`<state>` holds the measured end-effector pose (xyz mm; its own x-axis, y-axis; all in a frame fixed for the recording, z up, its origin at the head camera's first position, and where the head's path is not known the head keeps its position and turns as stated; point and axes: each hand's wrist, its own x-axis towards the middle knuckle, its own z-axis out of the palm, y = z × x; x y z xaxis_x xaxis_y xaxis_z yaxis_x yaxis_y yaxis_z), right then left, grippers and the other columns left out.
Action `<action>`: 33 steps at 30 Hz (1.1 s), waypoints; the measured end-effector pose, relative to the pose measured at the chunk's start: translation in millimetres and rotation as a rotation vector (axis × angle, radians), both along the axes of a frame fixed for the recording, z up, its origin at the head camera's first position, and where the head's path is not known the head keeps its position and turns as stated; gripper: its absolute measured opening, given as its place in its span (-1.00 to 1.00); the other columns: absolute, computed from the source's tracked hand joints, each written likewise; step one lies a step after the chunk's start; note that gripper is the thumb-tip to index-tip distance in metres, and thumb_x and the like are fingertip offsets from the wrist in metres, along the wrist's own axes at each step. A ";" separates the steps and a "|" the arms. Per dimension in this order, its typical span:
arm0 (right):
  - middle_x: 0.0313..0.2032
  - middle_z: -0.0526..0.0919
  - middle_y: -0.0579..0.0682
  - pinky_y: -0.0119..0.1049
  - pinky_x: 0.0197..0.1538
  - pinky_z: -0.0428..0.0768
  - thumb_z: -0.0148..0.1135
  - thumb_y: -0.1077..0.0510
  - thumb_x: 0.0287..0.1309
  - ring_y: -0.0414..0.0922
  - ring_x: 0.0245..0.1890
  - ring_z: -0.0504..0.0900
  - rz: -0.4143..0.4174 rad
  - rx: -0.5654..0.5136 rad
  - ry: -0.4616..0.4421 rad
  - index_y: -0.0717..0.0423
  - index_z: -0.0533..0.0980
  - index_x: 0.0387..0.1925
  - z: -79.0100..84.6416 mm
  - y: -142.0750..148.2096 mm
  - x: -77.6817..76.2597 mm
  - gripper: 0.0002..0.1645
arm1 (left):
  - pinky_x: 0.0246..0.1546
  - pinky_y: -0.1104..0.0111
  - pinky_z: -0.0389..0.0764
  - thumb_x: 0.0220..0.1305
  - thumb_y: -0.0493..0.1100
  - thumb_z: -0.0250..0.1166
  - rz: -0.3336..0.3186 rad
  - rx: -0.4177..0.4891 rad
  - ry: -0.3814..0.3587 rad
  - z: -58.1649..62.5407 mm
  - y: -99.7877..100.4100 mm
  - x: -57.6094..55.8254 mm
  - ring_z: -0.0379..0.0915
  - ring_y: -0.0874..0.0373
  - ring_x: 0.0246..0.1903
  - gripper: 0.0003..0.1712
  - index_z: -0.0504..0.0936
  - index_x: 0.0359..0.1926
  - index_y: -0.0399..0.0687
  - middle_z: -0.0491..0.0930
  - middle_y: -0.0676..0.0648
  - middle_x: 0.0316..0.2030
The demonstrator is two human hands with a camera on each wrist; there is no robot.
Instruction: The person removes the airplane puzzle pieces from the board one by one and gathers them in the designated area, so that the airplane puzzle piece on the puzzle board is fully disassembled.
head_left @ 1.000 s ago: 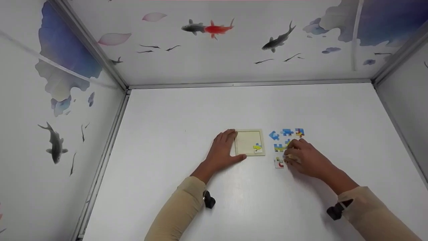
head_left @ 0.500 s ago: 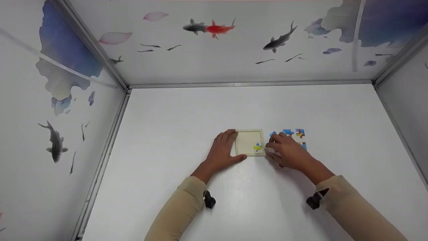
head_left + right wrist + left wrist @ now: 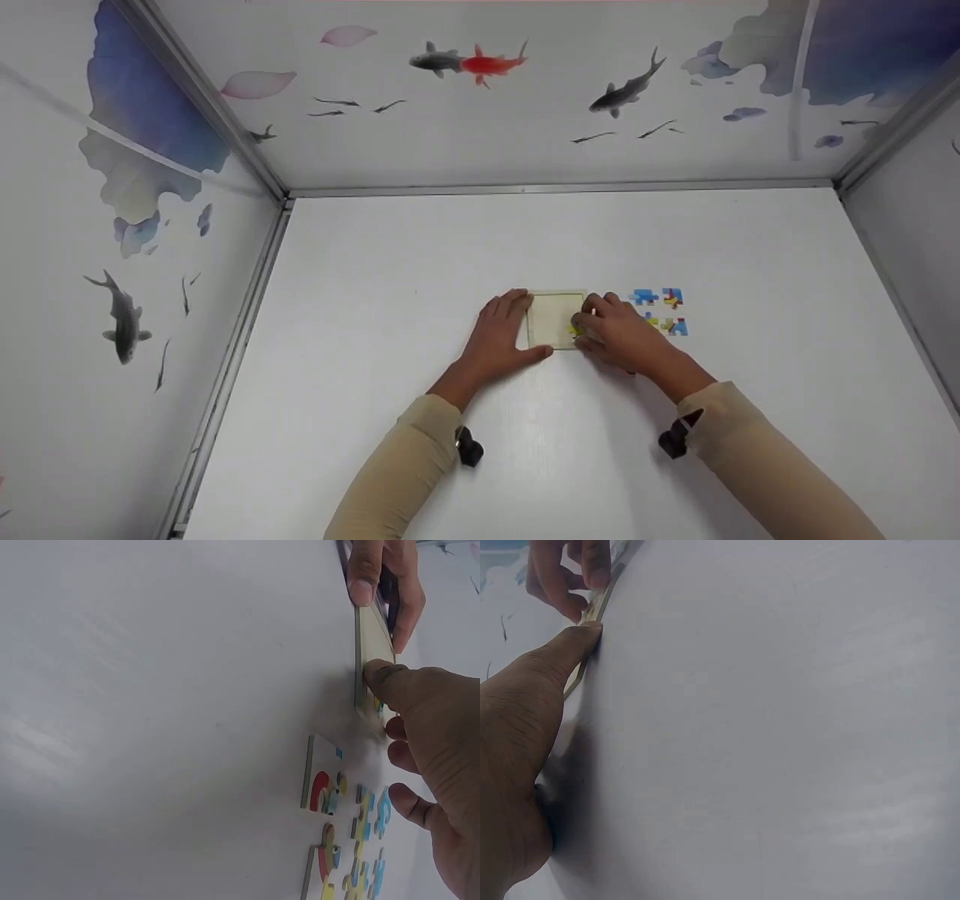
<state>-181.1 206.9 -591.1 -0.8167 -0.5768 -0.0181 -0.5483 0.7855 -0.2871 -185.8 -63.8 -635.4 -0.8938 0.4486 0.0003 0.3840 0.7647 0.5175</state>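
Observation:
My left hand [image 3: 497, 334] holds a small square wooden puzzle tray [image 3: 549, 319], fingers at its far left corner and thumb at its near edge. At the tray's right side, my right hand [image 3: 619, 334] pinches a puzzle piece [image 3: 377, 703] down inside the frame, mostly hidden by the fingers. Yellow on that piece peeks out beside the fingertips in the head view. Loose puzzle pieces lie right of the tray, among them a blue one [image 3: 643, 297], a blue and yellow one [image 3: 673, 327] and a white one with a red curve [image 3: 321, 778].
A white tabletop [image 3: 420, 247] carries everything. Walls with painted fish rise at the back [image 3: 555, 142] and left [image 3: 52, 315], meeting the table along a metal rail [image 3: 517, 190]. A black wrist camera [image 3: 470, 448] sits on each wrist.
My right hand has come left from the loose pieces to the tray's right side, covering the piece in the frame. The left hand and tray have stayed put.

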 end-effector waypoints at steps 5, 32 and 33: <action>0.17 0.55 0.07 0.10 0.19 0.61 0.45 0.06 0.49 0.07 0.12 0.48 -0.031 -0.010 -0.043 0.10 0.72 0.22 -2.2 -3.3 -0.9 -0.62 | 0.74 -0.01 0.15 0.40 0.48 0.33 0.009 0.012 -0.013 0.7 -0.3 0.7 0.07 -0.07 0.71 0.14 0.20 0.75 -0.01 0.15 -0.04 0.72; 0.04 0.64 0.04 0.07 0.16 0.61 0.52 0.14 0.41 0.03 0.06 0.49 0.000 -0.054 -0.022 0.03 0.75 0.13 -2.3 -5.1 -0.9 -0.69 | 0.74 -0.01 0.14 0.42 0.50 0.31 -0.001 -0.017 -0.013 0.9 0.5 -0.4 0.06 -0.09 0.72 0.16 0.17 0.76 -0.03 0.13 -0.06 0.73; 0.03 0.63 0.03 0.07 0.14 0.60 0.52 0.15 0.41 0.02 0.05 0.49 0.000 -0.058 -0.026 0.02 0.75 0.12 -1.5 -5.4 -0.4 -0.70 | 0.74 -0.01 0.14 0.42 0.50 0.31 0.000 -0.015 -0.016 0.8 0.5 -0.2 0.05 -0.09 0.72 0.16 0.17 0.76 -0.02 0.13 -0.06 0.73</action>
